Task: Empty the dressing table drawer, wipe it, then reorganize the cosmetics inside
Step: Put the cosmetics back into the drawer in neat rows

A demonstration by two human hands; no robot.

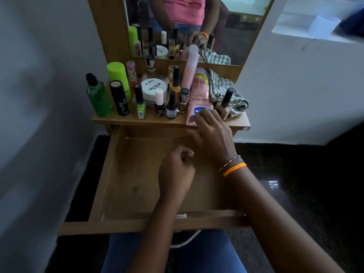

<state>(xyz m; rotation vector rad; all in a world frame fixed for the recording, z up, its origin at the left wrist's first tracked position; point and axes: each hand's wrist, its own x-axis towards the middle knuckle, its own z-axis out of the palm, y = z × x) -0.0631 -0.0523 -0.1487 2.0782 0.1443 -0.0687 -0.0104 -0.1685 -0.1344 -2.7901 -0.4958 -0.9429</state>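
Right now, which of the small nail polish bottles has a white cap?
The dark bottle with the white cap, in the front row between the neon green polish and a black-capped bottle; the others have black caps.

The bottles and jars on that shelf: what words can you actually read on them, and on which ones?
"zudio" and "NAIL POLISH": lid of the white jar.
"uta-Hya": pink tube, seen upside down, partly covered by the right hand.
Small print on the black stick, the nail polish bottles and the jar's lower line: too small or blurred to read.
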